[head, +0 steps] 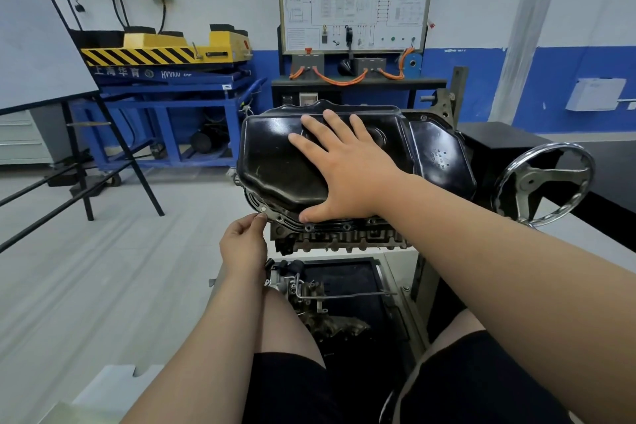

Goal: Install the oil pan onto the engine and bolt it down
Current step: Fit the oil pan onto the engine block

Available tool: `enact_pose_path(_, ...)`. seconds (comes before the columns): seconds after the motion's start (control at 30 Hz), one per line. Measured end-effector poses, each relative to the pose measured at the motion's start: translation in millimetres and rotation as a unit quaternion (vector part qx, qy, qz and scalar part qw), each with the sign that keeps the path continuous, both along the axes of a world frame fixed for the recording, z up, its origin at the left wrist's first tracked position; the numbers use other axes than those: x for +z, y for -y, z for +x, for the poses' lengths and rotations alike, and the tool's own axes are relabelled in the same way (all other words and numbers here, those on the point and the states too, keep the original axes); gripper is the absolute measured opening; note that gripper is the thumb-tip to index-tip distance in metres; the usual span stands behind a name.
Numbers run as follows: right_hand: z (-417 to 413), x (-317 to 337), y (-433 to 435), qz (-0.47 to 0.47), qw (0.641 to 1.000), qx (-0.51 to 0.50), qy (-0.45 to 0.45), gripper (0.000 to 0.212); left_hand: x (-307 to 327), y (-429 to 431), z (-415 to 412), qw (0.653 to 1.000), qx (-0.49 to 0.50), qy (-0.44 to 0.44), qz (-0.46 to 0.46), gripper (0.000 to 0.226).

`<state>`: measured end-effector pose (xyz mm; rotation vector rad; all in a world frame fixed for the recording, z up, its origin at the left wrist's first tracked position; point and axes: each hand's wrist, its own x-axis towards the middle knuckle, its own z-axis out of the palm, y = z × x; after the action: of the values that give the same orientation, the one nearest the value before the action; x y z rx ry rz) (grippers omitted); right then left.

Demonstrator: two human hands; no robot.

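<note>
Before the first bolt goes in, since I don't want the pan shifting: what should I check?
1. Near edge of the oil pan flush on the engine: ok.
2. Far edge of the pan seated: cannot tell, hidden.
3. Flat right hand pressing on the pan: ok.
4. Pinch of the left hand on the bolt at the near-left flange corner: ok.
5. Bolt square to its hole: cannot tell, too small.
6. Other near-edge flange holes bolted: not ok, they look empty.
</note>
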<state>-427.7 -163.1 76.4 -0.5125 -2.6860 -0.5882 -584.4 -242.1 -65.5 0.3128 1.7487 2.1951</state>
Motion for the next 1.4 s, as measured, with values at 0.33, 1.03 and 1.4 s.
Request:
enact_pose_path(0.33,0,1,-1,-0.009,1.0,0.003,-0.003,0.116,3,0,5,0.987,0.05,-0.136,-0.074,0.012)
enact_pose_path(1.03,-5,23,-8,-0.03,0.999,-0.002,-0.023,0.113,6,-7,7,0.998,-0.024,-0.056,0.002,0.01)
enact_pose_path(1.4,-4,16,-8,-0.022,0.999,0.008,-0.03,0.112,5,-6,6,0.999,-0.029,-0.046,-0.006,0.008)
